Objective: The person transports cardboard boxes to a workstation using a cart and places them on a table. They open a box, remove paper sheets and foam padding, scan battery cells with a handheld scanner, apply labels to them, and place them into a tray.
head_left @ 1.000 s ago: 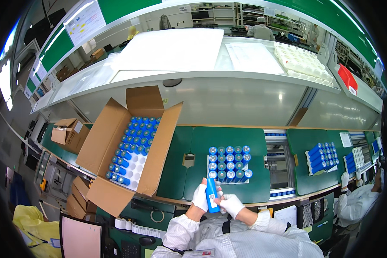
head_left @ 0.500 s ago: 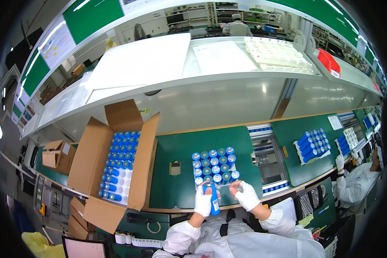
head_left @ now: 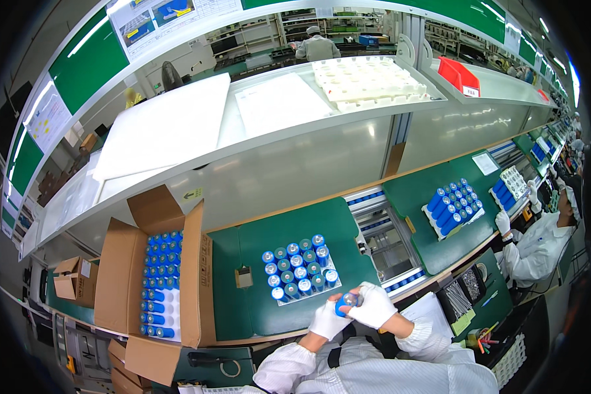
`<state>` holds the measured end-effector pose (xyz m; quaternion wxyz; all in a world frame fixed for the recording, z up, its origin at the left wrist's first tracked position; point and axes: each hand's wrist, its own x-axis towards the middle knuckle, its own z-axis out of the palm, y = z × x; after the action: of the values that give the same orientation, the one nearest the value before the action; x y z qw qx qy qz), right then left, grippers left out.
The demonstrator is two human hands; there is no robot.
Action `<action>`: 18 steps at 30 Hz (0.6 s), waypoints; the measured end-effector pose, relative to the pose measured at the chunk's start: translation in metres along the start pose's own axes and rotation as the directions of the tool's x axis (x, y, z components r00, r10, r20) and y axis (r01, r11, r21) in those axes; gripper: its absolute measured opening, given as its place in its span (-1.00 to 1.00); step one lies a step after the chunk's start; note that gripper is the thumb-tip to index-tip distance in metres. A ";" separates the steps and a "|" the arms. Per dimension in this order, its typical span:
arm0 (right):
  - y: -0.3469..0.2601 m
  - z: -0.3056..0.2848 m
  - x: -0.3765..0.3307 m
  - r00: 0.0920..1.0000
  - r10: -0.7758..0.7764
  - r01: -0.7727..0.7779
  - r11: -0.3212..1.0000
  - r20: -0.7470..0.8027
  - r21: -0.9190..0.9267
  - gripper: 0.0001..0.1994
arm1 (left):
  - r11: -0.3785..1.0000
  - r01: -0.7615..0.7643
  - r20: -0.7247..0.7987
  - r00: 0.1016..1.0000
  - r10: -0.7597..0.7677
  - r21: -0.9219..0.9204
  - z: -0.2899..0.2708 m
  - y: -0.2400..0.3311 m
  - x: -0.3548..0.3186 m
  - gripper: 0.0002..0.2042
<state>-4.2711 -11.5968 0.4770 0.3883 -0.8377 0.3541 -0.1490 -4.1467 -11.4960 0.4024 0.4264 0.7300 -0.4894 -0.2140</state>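
A blue cylindrical battery cell [head_left: 347, 303] is held between my two hands, its round end tipped upward. My left hand [head_left: 328, 320], in a white glove with bare fingertips, is closed around the cell from the left. My right hand [head_left: 375, 306], gloved alike, grips it from the right with thumb and fingers near its end. The lower part of the cell is hidden by the hands. Just beyond them, several blue cells [head_left: 297, 260] stand upright in rows in a white holder [head_left: 308, 295] on the green work mat [head_left: 243, 314].
An open cardboard box [head_left: 194, 276] at the left holds many blue cells in a white tray. Right of the mat runs a roller conveyor [head_left: 400, 243]. Another cell block [head_left: 454, 209] stands farther right, near a seated co-worker [head_left: 538, 243]. A shelf [head_left: 269, 141] spans the back.
The view has swung right, shifting the scene left. My right hand, earlier apart and open, has come onto the cell in my left hand. The cell is now tilted, beside the holder's near right corner.
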 end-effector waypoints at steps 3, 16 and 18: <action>0.003 -0.023 0.013 0.993 0.110 -0.111 0.994 -0.029 -0.021 -0.45 | 0.991 0.129 0.077 0.988 -0.132 0.048 0.006 -0.017 0.003 -0.59; 0.043 0.020 0.117 0.994 -0.082 0.063 0.967 -0.070 -0.248 -0.53 | 0.846 0.477 -0.339 0.857 -0.389 0.237 -0.024 -0.186 -0.074 -0.73; 0.030 0.026 0.121 0.998 -0.057 0.054 0.956 -0.001 -0.289 -0.54 | 0.814 0.465 -0.414 0.855 -0.312 0.347 -0.028 -0.188 -0.074 -0.65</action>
<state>-4.1866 -11.6815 0.4346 0.2556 -0.8943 0.3502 -0.1106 -4.0582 -11.3883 0.2538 0.2760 0.9173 -0.2818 -0.0544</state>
